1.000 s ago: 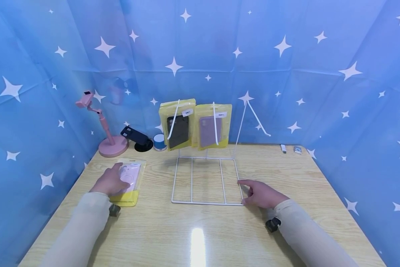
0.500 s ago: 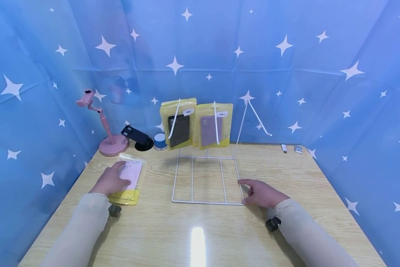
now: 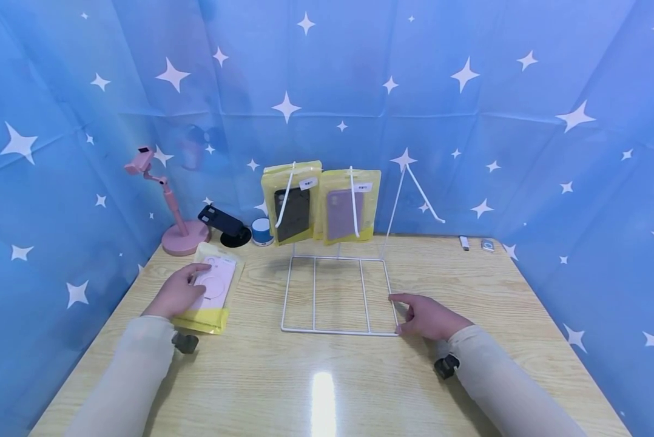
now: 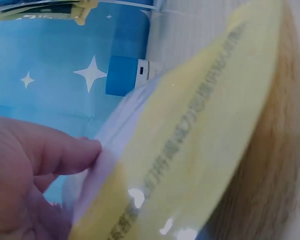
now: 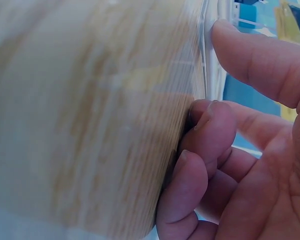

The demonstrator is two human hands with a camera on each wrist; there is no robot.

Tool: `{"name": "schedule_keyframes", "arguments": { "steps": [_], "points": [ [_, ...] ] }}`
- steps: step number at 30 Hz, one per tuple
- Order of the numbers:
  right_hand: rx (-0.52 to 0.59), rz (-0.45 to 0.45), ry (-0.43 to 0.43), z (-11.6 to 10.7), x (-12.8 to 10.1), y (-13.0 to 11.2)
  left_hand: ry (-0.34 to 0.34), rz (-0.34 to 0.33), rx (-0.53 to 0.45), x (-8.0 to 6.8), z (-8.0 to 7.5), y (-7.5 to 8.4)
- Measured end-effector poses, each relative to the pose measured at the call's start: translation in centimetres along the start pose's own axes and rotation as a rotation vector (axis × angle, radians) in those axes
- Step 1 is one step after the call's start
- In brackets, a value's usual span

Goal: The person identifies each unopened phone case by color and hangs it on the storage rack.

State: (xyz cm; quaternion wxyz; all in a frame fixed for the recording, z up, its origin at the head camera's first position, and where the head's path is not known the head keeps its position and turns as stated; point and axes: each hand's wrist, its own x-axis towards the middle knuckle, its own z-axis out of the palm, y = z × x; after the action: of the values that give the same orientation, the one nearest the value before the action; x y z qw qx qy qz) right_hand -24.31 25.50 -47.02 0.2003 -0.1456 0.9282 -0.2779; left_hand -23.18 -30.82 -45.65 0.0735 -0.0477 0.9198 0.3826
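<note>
My left hand (image 3: 175, 294) pinches a packaged phone case (image 3: 215, 285), a pale pink case in a clear bag with a yellow lower band, at the table's left. In the left wrist view the thumb lies on the bag (image 4: 190, 135), whose printed yellow end stands tilted off the wood. My right hand (image 3: 432, 318) holds the right front corner of a white wire display rack (image 3: 338, 332); its thumb and curled fingers show at the wire in the right wrist view. Bagged cases, black (image 3: 292, 212) and purple (image 3: 344, 213) in front, hang from two of the rack's hooks. The right hook (image 3: 425, 194) bears nothing.
Behind the left hand stand a pink phone stand (image 3: 185, 238), a black phone holder (image 3: 224, 223) and a small blue speaker (image 3: 261, 232). Two small items, one a white stick (image 3: 463, 243), lie at the back right. A starred blue curtain (image 3: 338, 73) encloses the table.
The packaged phone case has been lifted and tilted in my left hand, its upper end shifting slightly up in the head view. My right hand stays on the rack's corner.
</note>
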Motion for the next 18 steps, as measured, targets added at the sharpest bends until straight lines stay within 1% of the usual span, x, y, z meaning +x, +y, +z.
{"name": "schedule_keyframes", "arguments": {
  "steps": [3, 7, 13, 15, 18],
  "points": [
    [0.002, 0.007, 0.000, 0.0, 0.0, 0.0, 0.012, 0.043, -0.049, -0.3, -0.2, 0.0],
    [0.005, 0.014, -0.001, 0.0, -0.1, -0.1, 0.021, 0.081, -0.109, -0.4, -0.3, 0.3],
    [0.003, 0.011, 0.002, -0.1, -0.1, -0.3, 0.006, 0.109, -0.247, -0.4, 0.0, 0.8],
    [-0.002, 0.011, 0.002, -0.1, -0.1, -0.2, 0.007, 0.125, -0.273, -0.4, 0.1, 1.1],
    [-0.007, 0.008, 0.001, -0.1, 0.0, -0.1, 0.004, 0.169, -0.295, -0.8, 0.4, 1.7]
  ]
}}
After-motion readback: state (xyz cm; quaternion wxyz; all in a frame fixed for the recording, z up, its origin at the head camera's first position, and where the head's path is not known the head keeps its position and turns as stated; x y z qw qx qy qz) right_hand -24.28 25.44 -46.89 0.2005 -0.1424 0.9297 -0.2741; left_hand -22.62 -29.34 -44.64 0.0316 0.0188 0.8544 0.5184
